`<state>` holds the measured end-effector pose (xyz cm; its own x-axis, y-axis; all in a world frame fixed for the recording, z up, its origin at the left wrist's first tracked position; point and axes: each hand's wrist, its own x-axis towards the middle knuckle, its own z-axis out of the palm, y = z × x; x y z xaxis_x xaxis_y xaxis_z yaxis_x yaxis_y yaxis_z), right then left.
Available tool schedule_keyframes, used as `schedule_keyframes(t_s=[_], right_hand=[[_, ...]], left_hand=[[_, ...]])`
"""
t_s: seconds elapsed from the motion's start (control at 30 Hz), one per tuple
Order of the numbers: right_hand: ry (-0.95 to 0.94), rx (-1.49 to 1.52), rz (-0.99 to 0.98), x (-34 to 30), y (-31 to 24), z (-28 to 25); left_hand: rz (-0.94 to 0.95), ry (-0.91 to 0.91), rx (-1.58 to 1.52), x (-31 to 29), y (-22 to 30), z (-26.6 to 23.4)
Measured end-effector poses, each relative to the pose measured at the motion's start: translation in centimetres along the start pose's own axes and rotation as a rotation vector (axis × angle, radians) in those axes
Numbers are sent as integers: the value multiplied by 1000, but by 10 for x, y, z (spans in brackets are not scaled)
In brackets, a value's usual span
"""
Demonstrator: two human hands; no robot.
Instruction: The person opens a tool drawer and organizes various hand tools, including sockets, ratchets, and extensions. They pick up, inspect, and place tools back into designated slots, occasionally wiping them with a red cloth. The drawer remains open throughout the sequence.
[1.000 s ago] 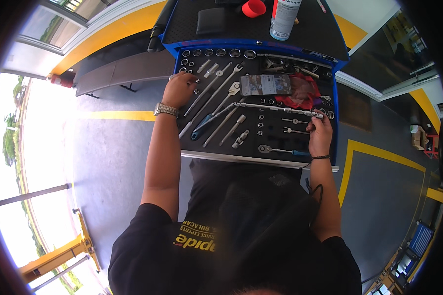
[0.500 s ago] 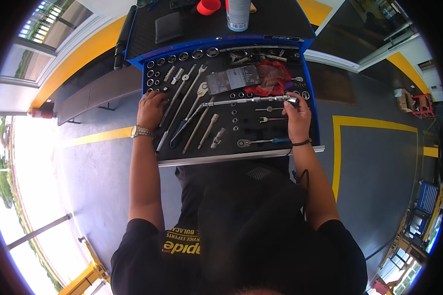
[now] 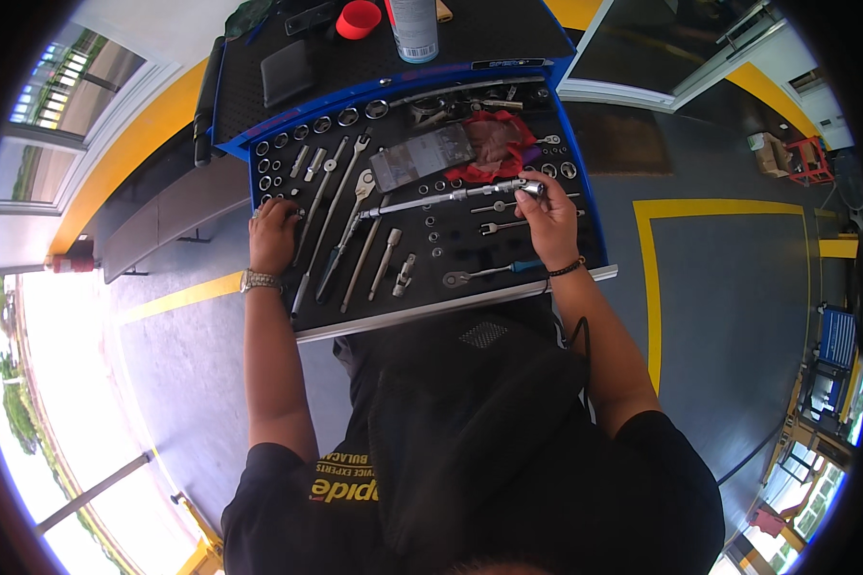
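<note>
My right hand [image 3: 552,230], at the right side of the open drawer, grips one end of a long silver extension bar [image 3: 431,201]. A socket-like end [image 3: 533,189] shows between thumb and fingers. The bar reaches leftward above the laid-out tools, its far end close to a ratchet [image 3: 365,182]. Over at the drawer's left edge, my left hand [image 3: 272,240] has its fingers curled down beside a column of sockets [image 3: 264,165]. Its fingertips are close together at a small shiny piece; whether they hold it is hidden.
The drawer [image 3: 451,305] holds several sockets, bars and a blue-handled ratchet [image 3: 489,272]. A clear plastic case [image 3: 422,160] and a red cloth [image 3: 497,144] lie across its back. On the cabinet top stand a spray can [image 3: 414,34], a red cup [image 3: 358,19] and a dark flat case [image 3: 288,74].
The view has turned, so the drawer appears tilted and farther left. My right hand still grips the bar, whose held end is tipped slightly up. My left hand stays by the same sockets.
</note>
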<state>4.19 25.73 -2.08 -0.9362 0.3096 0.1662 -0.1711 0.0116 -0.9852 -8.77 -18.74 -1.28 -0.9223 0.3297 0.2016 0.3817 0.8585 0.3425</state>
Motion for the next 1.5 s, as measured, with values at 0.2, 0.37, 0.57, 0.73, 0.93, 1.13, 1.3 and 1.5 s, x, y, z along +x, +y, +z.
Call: schedule_keyframes(t_s=[0.2, 0.37, 0.57, 0.73, 0.93, 1.13, 1.3, 1.5], right_hand=[[42, -84, 189, 3, 3, 0], [39, -204, 256, 7, 14, -3], [20, -172, 266, 7, 11, -1], [16, -278, 236, 7, 12, 0], [94, -808, -131, -4, -1, 13], [201, -845, -289, -10, -27, 21], [-50, -630, -480, -12, -26, 20], [-276, -526, -450, -13, -29, 18]], left_hand=[[-36, -16, -42, 0, -9, 0], [-20, -128, -16, 11, 1, -13], [9, -72, -60, 8, 0, -13], [-16, 39, -48, 0, 6, -7], [-10, 120, -127, -2, 7, -6], [-27, 160, -131, -5, 5, -1], [-375, 402, -614, 3, -4, -20], [-138, 293, -938, 11, 61, -48]])
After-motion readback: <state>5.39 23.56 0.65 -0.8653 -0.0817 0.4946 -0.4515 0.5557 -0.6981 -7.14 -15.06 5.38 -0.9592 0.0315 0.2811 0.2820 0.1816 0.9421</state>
